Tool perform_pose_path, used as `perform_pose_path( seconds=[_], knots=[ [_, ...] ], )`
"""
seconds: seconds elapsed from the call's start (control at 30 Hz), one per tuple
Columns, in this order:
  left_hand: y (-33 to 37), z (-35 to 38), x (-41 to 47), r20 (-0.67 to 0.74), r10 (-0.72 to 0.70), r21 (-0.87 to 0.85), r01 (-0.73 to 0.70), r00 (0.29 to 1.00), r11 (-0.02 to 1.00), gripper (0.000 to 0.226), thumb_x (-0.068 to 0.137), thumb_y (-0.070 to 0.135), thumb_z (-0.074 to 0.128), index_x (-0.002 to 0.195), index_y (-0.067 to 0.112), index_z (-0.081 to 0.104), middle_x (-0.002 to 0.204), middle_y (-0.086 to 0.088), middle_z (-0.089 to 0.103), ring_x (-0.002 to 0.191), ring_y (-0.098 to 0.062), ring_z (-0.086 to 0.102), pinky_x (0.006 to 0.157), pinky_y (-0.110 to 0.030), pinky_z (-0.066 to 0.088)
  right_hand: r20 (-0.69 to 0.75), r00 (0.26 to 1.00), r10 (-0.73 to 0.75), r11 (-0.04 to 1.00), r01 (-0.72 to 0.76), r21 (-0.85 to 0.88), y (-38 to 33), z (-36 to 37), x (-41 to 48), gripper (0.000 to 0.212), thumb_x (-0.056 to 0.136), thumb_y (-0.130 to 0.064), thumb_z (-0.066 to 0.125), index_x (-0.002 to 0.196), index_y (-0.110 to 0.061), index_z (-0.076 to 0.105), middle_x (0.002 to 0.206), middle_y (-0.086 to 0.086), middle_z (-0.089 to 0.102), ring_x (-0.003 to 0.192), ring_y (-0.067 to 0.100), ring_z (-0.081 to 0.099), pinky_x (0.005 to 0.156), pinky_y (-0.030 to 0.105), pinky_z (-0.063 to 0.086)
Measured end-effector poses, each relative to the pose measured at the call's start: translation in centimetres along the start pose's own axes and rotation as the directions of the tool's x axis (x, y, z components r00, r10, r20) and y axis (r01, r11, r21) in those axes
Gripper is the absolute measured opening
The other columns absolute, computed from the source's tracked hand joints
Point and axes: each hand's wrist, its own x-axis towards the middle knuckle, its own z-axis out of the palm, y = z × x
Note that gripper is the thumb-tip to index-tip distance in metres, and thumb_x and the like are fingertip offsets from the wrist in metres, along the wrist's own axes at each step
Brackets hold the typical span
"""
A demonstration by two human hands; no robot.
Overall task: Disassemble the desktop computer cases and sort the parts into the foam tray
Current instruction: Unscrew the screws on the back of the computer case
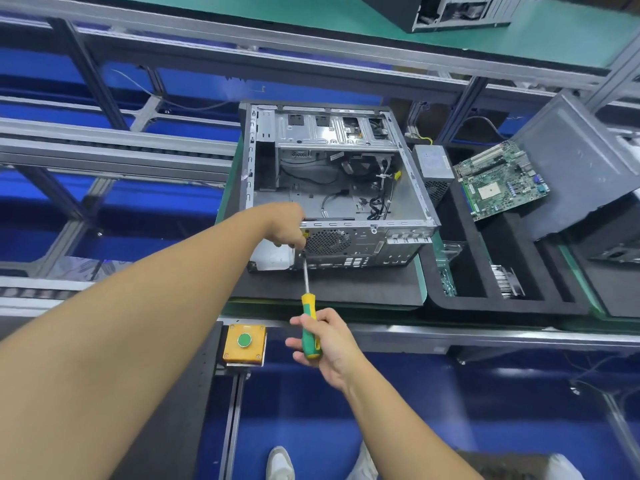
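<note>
The left hand (287,226) reaches to the open computer case (332,174), fingers curled at its rear panel, on what I cannot tell; the foam tray (485,303) beside it holds a motherboard (502,178); the right hand (325,344) grips the screwdriver (309,323)

Yellow push-button box (258,336) sits at the near edge of the line, with a round green button (244,340) in the middle of its top face. A grey slotted rail (231,424) runs from under the box toward the viewer. A dark panel (180,393) lies just left of that rail.

Aluminium profile frame (114,147) fills the left side, its long rails crossed by diagonal struts. A thin white wire (138,85) trails along the frame at the back left. A dark cable (485,122) loops at the back right.

Upper shelf (311,15) is surfaced in green. Blue floor (346,410) shows beneath the line and through the frame.
</note>
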Motion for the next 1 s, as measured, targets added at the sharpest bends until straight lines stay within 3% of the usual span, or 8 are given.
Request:
perform_pose_path(
  seconds=[0.1, 0.17, 0.37, 0.5, 0.6, 0.73, 0.87, 1.0],
  knots=[
    [0.0, 0.0, -0.1, -0.006, -0.005, -0.011, 0.005, 1.0, 1.0, 0.02, 0.081, 0.025, 0.071, 0.073, 0.01, 0.06, 0.053, 0.003, 0.058, 0.051, -0.015, 0.057, 0.048, -0.024, 0.038, -0.059, 0.998, 0.014, 0.996, -0.019, -0.085, -0.1, -0.2, 0.2, 0.018, 0.095, -0.017, 0.066, 0.102, -0.014, 0.05, 0.1, 0.006, 0.067, 0.057, 0.013, 0.058, 0.043, 0.024, 0.04],
    [0.0, 0.0, -0.1, -0.008, -0.006, -0.021, 0.006, 1.0, 1.0, 0.02, 0.082, 0.024, 0.07, 0.071, 0.011, 0.059, 0.051, 0.004, 0.057, 0.05, -0.014, 0.057, 0.047, -0.023, 0.038, -0.044, 0.998, 0.039, 0.999, -0.039, -0.001, -0.5, -0.6, 0.3, 0.015, 0.096, -0.02, 0.062, 0.105, -0.012, 0.054, 0.096, 0.008, 0.064, 0.054, 0.013, 0.051, 0.042, 0.023, 0.032],
    [0.2, -0.1, -0.2, -0.005, -0.012, -0.027, 0.012, 1.0, 1.0, 0.019, 0.082, 0.022, 0.069, 0.071, 0.011, 0.059, 0.05, 0.004, 0.056, 0.049, -0.014, 0.056, 0.048, -0.024, 0.038, 0.225, 0.964, 0.144, 0.97, -0.183, 0.163, -1.0, -2.1, 0.0, 0.043, 0.097, -0.021, 0.037, 0.116, 0.008, 0.063, 0.108, 0.024, 0.068, 0.071, 0.021, 0.053, 0.057, 0.031, 0.045],
    [0.3, -0.1, -0.2, -0.002, -0.005, -0.031, 0.005, 1.0, 0.999, 0.018, 0.083, 0.022, 0.069, 0.073, 0.013, 0.058, 0.054, 0.004, 0.057, 0.05, -0.012, 0.056, 0.047, -0.023, 0.038, 0.167, 0.986, 0.0, 0.996, -0.016, 0.092, -0.5, -2.2, 0.3, 0.009, 0.097, -0.002, 0.049, 0.104, -0.002, 0.055, 0.109, 0.019, 0.073, 0.073, 0.02, 0.055, 0.059, 0.031, 0.045],
    [0.3, -0.1, -0.2, -0.001, -0.008, -0.022, 0.008, 1.0, 1.0, 0.017, 0.083, 0.022, 0.069, 0.074, 0.011, 0.059, 0.055, 0.002, 0.058, 0.051, -0.014, 0.056, 0.049, -0.025, 0.039, 0.049, 0.996, -0.079, 0.996, 0.081, -0.047, -0.6, -2.2, 0.4, 0.02, 0.089, 0.007, 0.062, 0.097, -0.007, 0.05, 0.101, 0.009, 0.075, 0.071, 0.017, 0.057, 0.056, 0.029, 0.043],
    [0.3, -0.1, -0.2, -0.006, -0.005, -0.012, 0.005, 1.0, 1.0, 0.016, 0.083, 0.023, 0.069, 0.079, 0.009, 0.061, 0.056, 0.001, 0.059, 0.052, -0.015, 0.056, 0.05, -0.025, 0.04, 0.05, 0.999, 0.002, 0.999, 0.001, -0.05, -0.5, -1.8, 0.3, 0.029, 0.089, 0.001, 0.066, 0.11, -0.011, 0.05, 0.094, 0.002, 0.07, 0.073, 0.016, 0.065, 0.053, 0.028, 0.048],
    [0.1, 0.0, -0.2, -0.012, -0.001, -0.007, 0.001, 1.0, 1.0, 0.019, 0.081, 0.022, 0.07, 0.074, 0.009, 0.059, 0.051, 0.002, 0.056, 0.05, -0.016, 0.054, 0.05, -0.025, 0.038, 0.081, 0.995, 0.063, 0.998, -0.061, -0.024, -0.9, -1.2, 0.5, 0.025, 0.094, -0.01, 0.067, 0.112, -0.013, 0.05, 0.096, 0.006, 0.063, 0.06, 0.014, 0.054, 0.043, 0.023, 0.035],
    [0.0, 0.1, -0.1, -0.012, 0.005, -0.004, -0.006, 1.0, 1.0, 0.02, 0.08, 0.023, 0.07, 0.074, 0.009, 0.058, 0.053, 0.001, 0.056, 0.05, -0.016, 0.053, 0.05, -0.025, 0.038, 0.173, 0.974, 0.148, 0.984, -0.163, 0.077, -1.0, -1.4, 0.3, 0.04, 0.104, -0.03, 0.041, 0.126, -0.002, 0.058, 0.105, 0.014, 0.07, 0.073, 0.02, 0.053, 0.057, 0.032, 0.044]
  ],
)
